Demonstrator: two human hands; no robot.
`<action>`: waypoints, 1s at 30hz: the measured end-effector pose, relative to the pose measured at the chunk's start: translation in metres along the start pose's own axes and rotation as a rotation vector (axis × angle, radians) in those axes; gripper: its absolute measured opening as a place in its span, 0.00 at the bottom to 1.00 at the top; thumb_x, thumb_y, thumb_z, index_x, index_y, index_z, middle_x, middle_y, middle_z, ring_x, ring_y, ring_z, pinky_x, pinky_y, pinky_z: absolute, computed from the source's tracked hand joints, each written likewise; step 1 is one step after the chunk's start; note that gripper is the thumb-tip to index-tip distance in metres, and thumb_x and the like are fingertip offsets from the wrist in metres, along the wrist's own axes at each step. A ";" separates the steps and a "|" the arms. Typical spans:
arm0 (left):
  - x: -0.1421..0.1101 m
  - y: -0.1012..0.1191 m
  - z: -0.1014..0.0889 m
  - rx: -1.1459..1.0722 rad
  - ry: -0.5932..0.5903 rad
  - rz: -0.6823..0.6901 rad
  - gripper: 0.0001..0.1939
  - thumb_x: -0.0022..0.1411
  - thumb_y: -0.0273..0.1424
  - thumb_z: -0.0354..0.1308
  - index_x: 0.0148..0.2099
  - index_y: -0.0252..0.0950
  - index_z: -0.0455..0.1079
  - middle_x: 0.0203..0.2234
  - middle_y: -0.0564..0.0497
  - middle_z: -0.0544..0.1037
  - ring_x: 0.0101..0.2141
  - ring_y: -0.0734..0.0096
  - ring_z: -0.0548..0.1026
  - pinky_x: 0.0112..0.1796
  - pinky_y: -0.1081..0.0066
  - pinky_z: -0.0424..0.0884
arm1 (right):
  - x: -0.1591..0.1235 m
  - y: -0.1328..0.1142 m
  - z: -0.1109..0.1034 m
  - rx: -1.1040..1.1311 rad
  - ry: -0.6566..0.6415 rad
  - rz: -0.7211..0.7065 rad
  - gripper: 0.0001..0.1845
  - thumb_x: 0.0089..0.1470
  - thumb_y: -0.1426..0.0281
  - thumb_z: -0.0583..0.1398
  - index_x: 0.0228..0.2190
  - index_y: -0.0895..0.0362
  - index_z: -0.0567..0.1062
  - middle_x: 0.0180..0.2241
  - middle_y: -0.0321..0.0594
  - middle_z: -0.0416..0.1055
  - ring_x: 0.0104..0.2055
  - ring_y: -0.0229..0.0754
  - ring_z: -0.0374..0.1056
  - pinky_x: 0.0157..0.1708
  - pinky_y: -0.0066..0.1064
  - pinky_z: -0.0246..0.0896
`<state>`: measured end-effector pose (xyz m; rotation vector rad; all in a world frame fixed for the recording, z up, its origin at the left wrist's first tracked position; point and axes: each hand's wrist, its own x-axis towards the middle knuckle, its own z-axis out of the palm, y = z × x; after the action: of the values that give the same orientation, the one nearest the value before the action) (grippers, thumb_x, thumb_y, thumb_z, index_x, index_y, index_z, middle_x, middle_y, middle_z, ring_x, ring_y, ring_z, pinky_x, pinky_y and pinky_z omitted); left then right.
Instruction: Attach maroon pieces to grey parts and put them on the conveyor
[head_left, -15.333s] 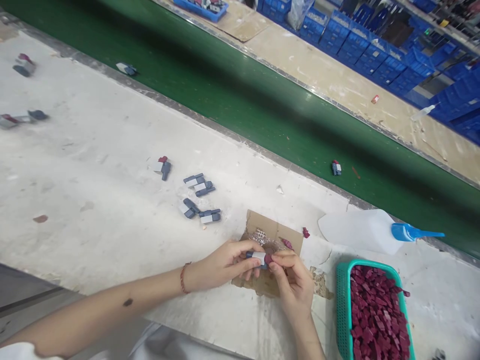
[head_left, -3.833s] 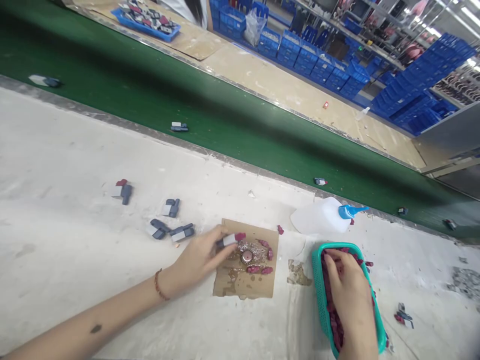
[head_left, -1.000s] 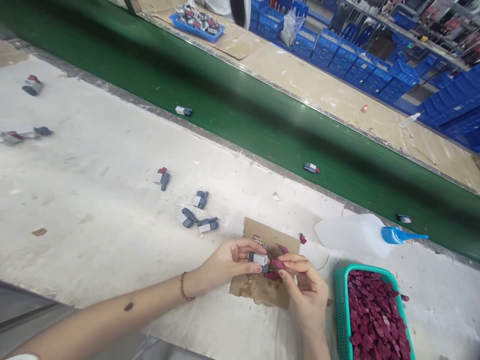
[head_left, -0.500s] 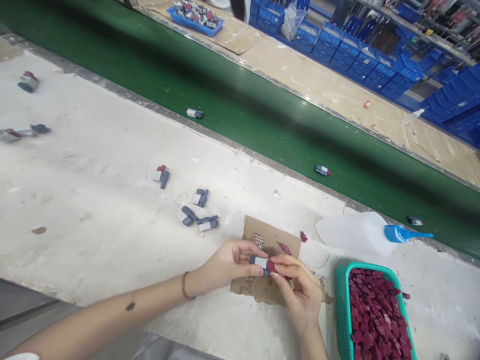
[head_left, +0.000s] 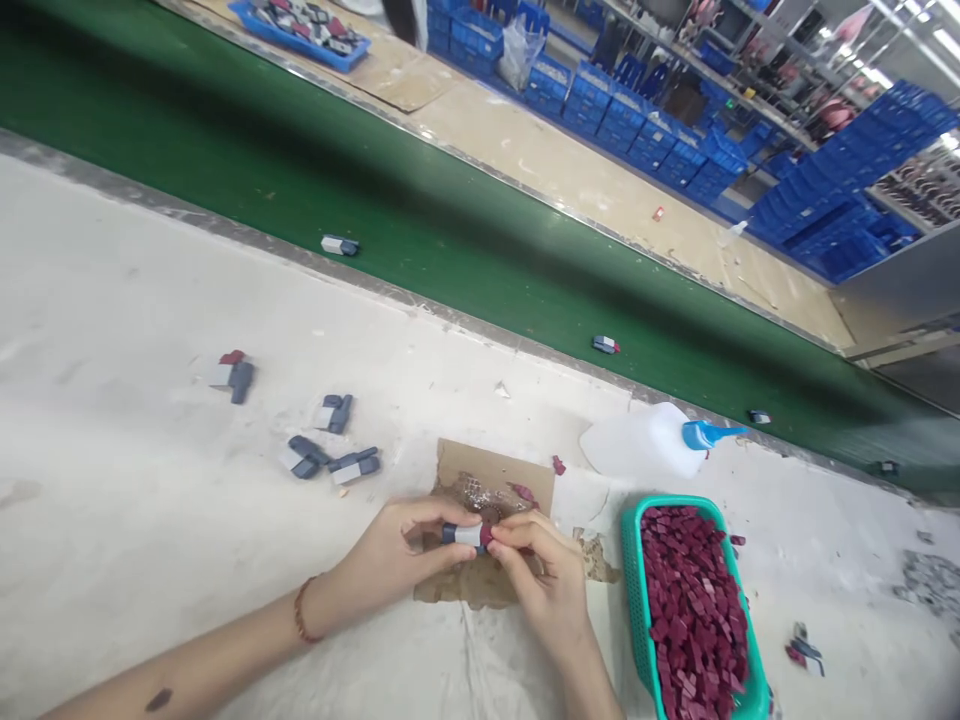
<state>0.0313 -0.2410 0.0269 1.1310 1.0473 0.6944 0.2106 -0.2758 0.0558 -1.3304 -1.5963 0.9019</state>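
Observation:
My left hand (head_left: pixel 401 545) grips a small dark-grey and white plastic part (head_left: pixel 466 536) between thumb and fingers. At the right end of that part, my right hand (head_left: pixel 547 575) pinches a small maroon piece (head_left: pixel 486 535) against it. Both hands are over a stained cardboard sheet (head_left: pixel 495 462), which has another maroon piece (head_left: pixel 523 492) on it. Right of the hands stands a green basket (head_left: pixel 634 600) full of maroon pieces (head_left: pixel 690 600). Several similar grey and white parts (head_left: pixel 356 466) lie on the table to the left.
A white bottle (head_left: pixel 641 443) with a blue nozzle lies behind the basket. Beyond the table edge runs a green conveyor belt (head_left: pixel 465 265) carrying several spaced parts. A blue tray (head_left: pixel 345 60) of parts sits on the far ledge, with stacked blue crates (head_left: pixel 649 140) behind.
The view has turned to the right, so table things appear further left. Both hands keep hold of the same pieces, and the maroon piece appears closer against the grey and white part.

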 end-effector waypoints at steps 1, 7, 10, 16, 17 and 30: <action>-0.001 0.001 0.000 0.028 0.005 0.015 0.10 0.47 0.36 0.68 0.32 0.38 0.80 0.32 0.46 0.83 0.34 0.58 0.79 0.37 0.66 0.76 | 0.001 -0.003 -0.002 -0.005 -0.015 0.000 0.07 0.58 0.72 0.61 0.30 0.54 0.79 0.29 0.40 0.78 0.31 0.41 0.74 0.32 0.31 0.70; 0.000 0.006 -0.003 0.150 -0.007 0.077 0.09 0.52 0.38 0.65 0.36 0.41 0.80 0.35 0.47 0.83 0.36 0.57 0.79 0.37 0.67 0.75 | -0.010 -0.015 -0.057 -0.293 0.225 0.132 0.09 0.58 0.67 0.59 0.31 0.54 0.79 0.32 0.42 0.78 0.36 0.45 0.74 0.35 0.33 0.68; 0.005 0.008 -0.007 0.119 0.094 0.052 0.13 0.52 0.40 0.65 0.39 0.40 0.78 0.37 0.46 0.82 0.36 0.56 0.78 0.37 0.66 0.75 | -0.022 -0.004 -0.092 -0.613 0.535 0.441 0.14 0.55 0.61 0.58 0.37 0.57 0.78 0.34 0.47 0.78 0.33 0.49 0.73 0.33 0.37 0.66; 0.023 0.022 -0.025 0.105 0.042 0.089 0.16 0.56 0.41 0.62 0.44 0.37 0.74 0.31 0.48 0.80 0.36 0.59 0.78 0.38 0.67 0.73 | -0.023 0.028 -0.106 -0.804 0.485 0.599 0.16 0.50 0.62 0.55 0.35 0.58 0.76 0.34 0.52 0.78 0.36 0.56 0.74 0.35 0.42 0.65; 0.031 0.025 -0.029 0.130 0.031 0.097 0.16 0.56 0.41 0.63 0.43 0.37 0.73 0.28 0.49 0.79 0.33 0.61 0.77 0.35 0.68 0.72 | -0.020 0.030 -0.105 -0.828 0.504 0.586 0.15 0.49 0.62 0.55 0.33 0.58 0.76 0.33 0.53 0.78 0.35 0.56 0.74 0.34 0.42 0.64; 0.197 0.075 -0.091 0.401 0.428 0.373 0.10 0.56 0.19 0.58 0.41 0.31 0.71 0.42 0.43 0.77 0.48 0.59 0.72 0.51 0.62 0.66 | -0.010 0.033 -0.108 -0.747 0.616 0.587 0.09 0.41 0.58 0.57 0.21 0.51 0.68 0.23 0.48 0.77 0.26 0.54 0.73 0.27 0.40 0.65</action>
<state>0.0265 -0.0117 0.0312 1.5918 1.3941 1.0869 0.3238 -0.2785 0.0650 -2.3937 -1.0707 0.1122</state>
